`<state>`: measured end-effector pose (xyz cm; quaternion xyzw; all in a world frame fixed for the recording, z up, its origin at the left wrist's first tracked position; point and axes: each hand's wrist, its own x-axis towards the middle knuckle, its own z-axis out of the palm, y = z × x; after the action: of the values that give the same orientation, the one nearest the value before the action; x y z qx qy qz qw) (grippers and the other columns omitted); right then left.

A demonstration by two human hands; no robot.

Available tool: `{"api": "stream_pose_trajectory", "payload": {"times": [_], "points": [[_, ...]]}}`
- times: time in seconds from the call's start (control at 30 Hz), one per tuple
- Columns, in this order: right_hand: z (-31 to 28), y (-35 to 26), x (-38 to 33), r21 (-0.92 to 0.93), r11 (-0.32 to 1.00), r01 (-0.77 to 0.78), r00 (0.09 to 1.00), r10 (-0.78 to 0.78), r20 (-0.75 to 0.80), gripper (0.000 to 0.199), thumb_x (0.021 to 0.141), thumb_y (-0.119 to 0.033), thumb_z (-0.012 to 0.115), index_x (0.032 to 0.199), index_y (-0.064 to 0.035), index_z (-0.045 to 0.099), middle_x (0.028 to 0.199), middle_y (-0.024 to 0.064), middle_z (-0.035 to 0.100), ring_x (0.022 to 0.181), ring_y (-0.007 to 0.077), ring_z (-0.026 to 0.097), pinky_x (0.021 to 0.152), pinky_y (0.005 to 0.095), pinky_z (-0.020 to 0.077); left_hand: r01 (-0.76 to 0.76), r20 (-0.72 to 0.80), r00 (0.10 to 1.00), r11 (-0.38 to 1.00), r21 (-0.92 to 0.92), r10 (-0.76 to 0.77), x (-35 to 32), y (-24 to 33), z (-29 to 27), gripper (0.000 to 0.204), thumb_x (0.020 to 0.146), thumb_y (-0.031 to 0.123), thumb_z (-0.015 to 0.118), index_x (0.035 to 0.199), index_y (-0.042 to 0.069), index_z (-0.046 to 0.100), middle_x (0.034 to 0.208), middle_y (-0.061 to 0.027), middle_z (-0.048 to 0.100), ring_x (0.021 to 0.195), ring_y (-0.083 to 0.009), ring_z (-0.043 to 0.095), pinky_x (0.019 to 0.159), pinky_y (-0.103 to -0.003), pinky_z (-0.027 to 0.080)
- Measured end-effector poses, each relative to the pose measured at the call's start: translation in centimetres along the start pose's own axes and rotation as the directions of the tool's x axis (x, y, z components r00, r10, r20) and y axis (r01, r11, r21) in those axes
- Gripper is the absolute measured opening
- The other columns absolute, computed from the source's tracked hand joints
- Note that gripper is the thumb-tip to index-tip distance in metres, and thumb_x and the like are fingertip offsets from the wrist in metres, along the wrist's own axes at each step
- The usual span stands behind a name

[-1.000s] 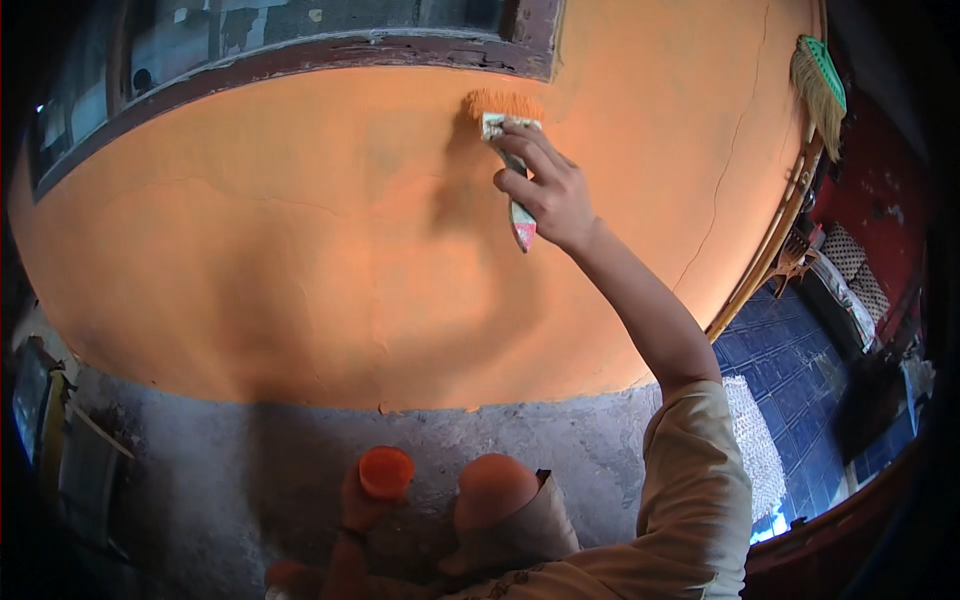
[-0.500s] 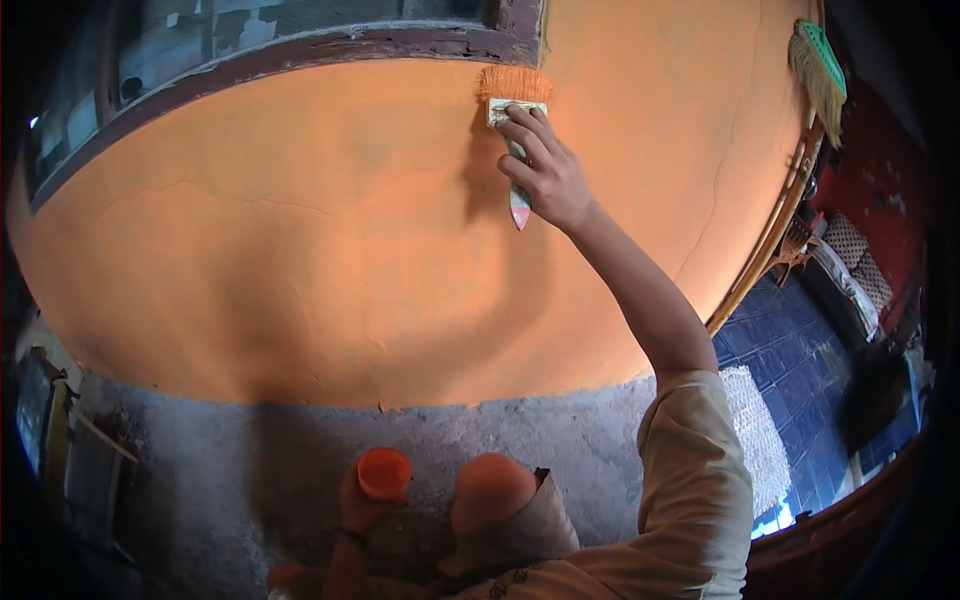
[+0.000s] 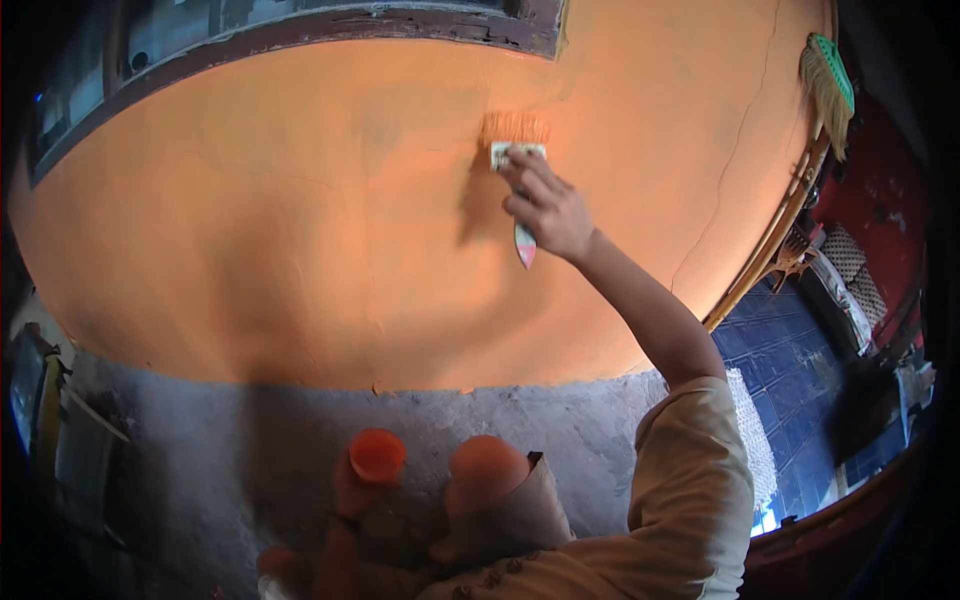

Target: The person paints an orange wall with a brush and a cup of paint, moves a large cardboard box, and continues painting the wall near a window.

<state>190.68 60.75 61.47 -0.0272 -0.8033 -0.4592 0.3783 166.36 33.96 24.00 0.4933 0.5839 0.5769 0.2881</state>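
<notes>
My right hand (image 3: pixel 545 207) is raised and grips a flat paintbrush (image 3: pixel 517 150) whose orange-loaded bristles press on the orange wall (image 3: pixel 280 230), just below the dark wooden window frame (image 3: pixel 330 25). The brush handle tip sticks out under my palm. My left hand (image 3: pixel 350 495) is low near my body and holds a small round container of orange paint (image 3: pixel 377 455) upright. My knee (image 3: pixel 487 475) shows beside it.
Below the orange band the wall is bare grey plaster (image 3: pixel 200 450). A broom with green head (image 3: pixel 828 85) leans at the wall's right corner. Blue floor tiles (image 3: pixel 800 370) lie to the right. A ladder-like frame (image 3: pixel 50 420) stands at far left.
My right hand has drawn the brush down the wall, away from the window frame it reached half a second ago. The paint container has stayed put.
</notes>
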Motion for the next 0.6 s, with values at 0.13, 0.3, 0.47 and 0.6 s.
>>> {"api": "stream_pose_trajectory", "payload": {"times": [0.13,0.3,0.47,0.6], "points": [[-1.9,0.3,0.0,0.056,0.998,-0.028,0.999,0.030,-0.028,0.004,0.073,-0.012,0.061,0.075,-0.0104,0.057,0.110,0.0098,0.059,0.112,0.0295,0.057,0.081,0.0360,0.0558,-0.046,-0.005,0.999,0.998,-0.052,0.046,0.2,-0.1,0.0,0.080,0.048,0.012,0.091,0.118,0.005,0.053,0.110,-0.0079,0.063,0.101,-0.0193,0.060,0.087,-0.036,0.050],[-0.4,3.8,1.9,-0.037,0.993,-0.115,0.991,0.112,-0.074,0.006,0.072,-0.011,0.062,0.076,-0.0102,0.058,0.111,0.0104,0.059,0.112,0.0318,0.057,0.081,0.0363,0.0557,-0.047,0.009,0.999,0.997,-0.060,0.048,0.3,-0.4,0.1,0.080,0.048,0.013,0.091,0.118,0.005,0.053,0.110,-0.0084,0.063,0.102,-0.0196,0.060,0.087,-0.036,0.050],[0.0,-0.8,-1.4,0.021,0.998,-0.053,0.999,0.052,0.013,0.007,0.071,-0.010,0.063,0.075,-0.0094,0.057,0.108,0.0112,0.060,0.111,0.0329,0.057,0.079,0.0379,0.0556,-0.056,0.022,0.998,0.998,0.017,0.056,0.4,-0.5,0.1,0.083,0.047,0.014,0.091,0.120,0.005,0.052,0.111,-0.0094,0.063,0.103,-0.0209,0.060,0.087,-0.037,0.050],[-1.3,0.3,-1.6,0.117,0.993,-0.004,1.000,0.005,-0.012,0.007,0.070,-0.009,0.063,0.074,-0.0091,0.058,0.103,0.0123,0.061,0.108,0.0330,0.059,0.077,0.0373,0.0554,-0.048,-0.004,0.999,0.999,-0.021,0.048,0.6,0.1,0.0,0.083,0.047,0.017,0.091,0.120,0.005,0.052,0.111,-0.0092,0.063,0.103,-0.0207,0.060,0.088,-0.037,0.050]]}}
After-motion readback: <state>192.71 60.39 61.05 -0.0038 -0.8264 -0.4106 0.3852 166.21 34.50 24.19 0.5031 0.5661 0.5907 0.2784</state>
